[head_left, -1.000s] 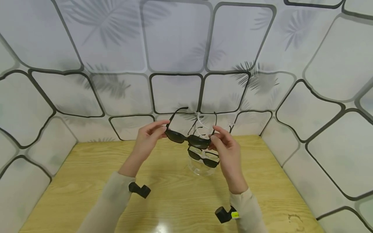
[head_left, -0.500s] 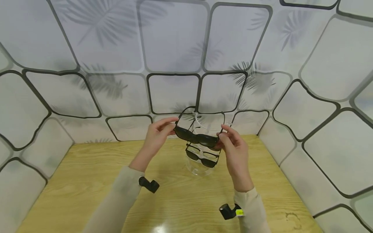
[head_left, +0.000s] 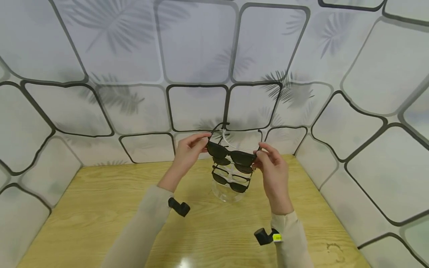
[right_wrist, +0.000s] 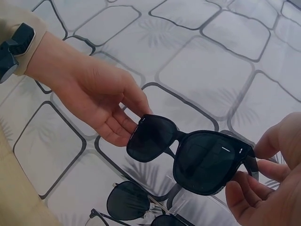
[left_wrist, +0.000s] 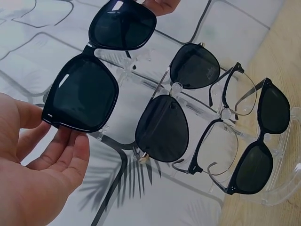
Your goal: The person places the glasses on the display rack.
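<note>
Black sunglasses (head_left: 242, 158) with large dark lenses are held level between both hands, temples unfolded and pointing away. My left hand (head_left: 188, 150) pinches the left hinge end between thumb and fingers; my right hand (head_left: 273, 167) pinches the right end the same way. Behind and below them stands a clear display stand (head_left: 223, 196). Down it hang thin-rimmed dark sunglasses (left_wrist: 162, 129), browline glasses with clear lenses (left_wrist: 220, 149) and smaller black sunglasses (left_wrist: 254, 167). In the head view the held pair overlaps the stand's upper part.
The stand rests on a wood-grain table (head_left: 117, 208) near its back edge. Pale panels with dark outlines and leaf prints form a back wall (head_left: 197, 108) and side walls (head_left: 385, 163). A small black camera (head_left: 179, 207) sits on each wrist.
Both hands have moved the black sunglasses to the right and slightly up, in front of the stand's top. The thin-rimmed sunglasses below now show more.
</note>
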Motion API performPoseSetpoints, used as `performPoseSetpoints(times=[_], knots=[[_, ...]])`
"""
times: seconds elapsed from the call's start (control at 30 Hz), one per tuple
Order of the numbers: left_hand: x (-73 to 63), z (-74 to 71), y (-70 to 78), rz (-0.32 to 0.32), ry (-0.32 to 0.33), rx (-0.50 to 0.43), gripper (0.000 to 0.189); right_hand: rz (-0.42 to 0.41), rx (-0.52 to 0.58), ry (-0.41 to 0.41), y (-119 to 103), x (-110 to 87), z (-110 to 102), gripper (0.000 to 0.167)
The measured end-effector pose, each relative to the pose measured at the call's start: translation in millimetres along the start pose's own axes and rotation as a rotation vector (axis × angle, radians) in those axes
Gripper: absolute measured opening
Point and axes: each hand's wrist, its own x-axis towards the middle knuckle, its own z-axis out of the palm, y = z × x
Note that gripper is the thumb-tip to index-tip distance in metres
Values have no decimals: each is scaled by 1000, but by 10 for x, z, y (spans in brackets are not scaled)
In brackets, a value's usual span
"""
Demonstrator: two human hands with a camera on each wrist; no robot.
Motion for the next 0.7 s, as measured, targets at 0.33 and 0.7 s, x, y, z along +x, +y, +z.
performPoseSetpoints(times=[0.33,0.7], knots=[[94,87,-41,0,-14,66,32,25,-19,16,16,135,-55,24],[172,149,-104,-2,6,101,31,59,14,19,46,214,-94,24]])
